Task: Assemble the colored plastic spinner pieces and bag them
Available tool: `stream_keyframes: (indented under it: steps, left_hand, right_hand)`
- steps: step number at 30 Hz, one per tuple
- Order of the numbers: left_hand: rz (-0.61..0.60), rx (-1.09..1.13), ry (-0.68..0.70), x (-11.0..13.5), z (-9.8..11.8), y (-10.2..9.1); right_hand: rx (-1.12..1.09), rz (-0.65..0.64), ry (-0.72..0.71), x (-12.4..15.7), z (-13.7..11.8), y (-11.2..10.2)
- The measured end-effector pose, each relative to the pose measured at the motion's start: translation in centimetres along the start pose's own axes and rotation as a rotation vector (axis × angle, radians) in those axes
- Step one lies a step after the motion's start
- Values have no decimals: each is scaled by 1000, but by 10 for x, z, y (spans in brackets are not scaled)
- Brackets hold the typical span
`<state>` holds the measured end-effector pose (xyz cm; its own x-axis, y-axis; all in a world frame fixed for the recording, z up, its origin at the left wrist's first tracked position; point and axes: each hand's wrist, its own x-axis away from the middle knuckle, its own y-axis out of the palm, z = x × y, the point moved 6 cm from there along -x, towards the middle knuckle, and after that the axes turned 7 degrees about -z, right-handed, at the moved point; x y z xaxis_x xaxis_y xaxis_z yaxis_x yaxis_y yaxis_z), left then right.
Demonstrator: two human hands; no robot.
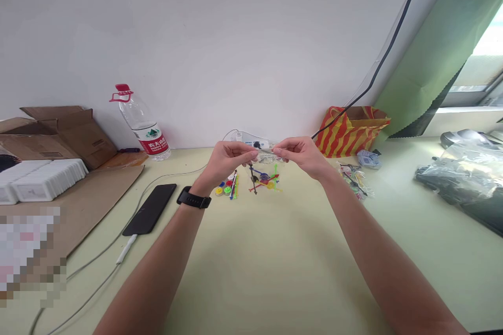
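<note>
Both my left hand (232, 159) and my right hand (301, 155) are raised above the table, thumbs and fingertips pinched together. Between them stretches what looks like a small clear plastic bag (268, 156), each hand gripping one side. Its contents, if any, are too small to make out. Just below lie several coloured plastic arrow spinners (265, 179) in blue, red, yellow, green and black. Left of these are small round coloured discs (223, 188) and a bundle of thin coloured arrows (234, 186). A black watch is on my left wrist.
A phone (150, 209) on a charging cable lies at left, near a water bottle (151, 133), an open cardboard box (63, 131) and stacked white frames (51, 179). A power strip (255, 144), striped bag (346, 131), bagged pieces (353, 178) and plastic-wrapped dark item (467, 178) are behind and right.
</note>
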<state>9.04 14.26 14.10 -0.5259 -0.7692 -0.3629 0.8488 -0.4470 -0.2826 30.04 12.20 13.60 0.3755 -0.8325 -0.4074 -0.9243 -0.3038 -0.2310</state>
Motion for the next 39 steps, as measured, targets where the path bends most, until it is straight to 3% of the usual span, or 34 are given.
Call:
stream_keyframes:
  steps: [7,14,25,34,39]
  left_hand:
    - [82,30,8,1,-1,-8]
    - [27,21,16,3,6,-10]
    - [81,122,2,2,-4,-13]
    - [108,10,24,4,5,-8]
    - [75,-91,70,4,12,3]
  right_hand:
    - [-51,13,20,0,1,0]
    - [-159,58,-39,-1,4,-4]
    - [-261,118,0,0,8,-4]
    - [-85,122,-60,0,0,-4]
    - [47,24,-41,1,-11,11]
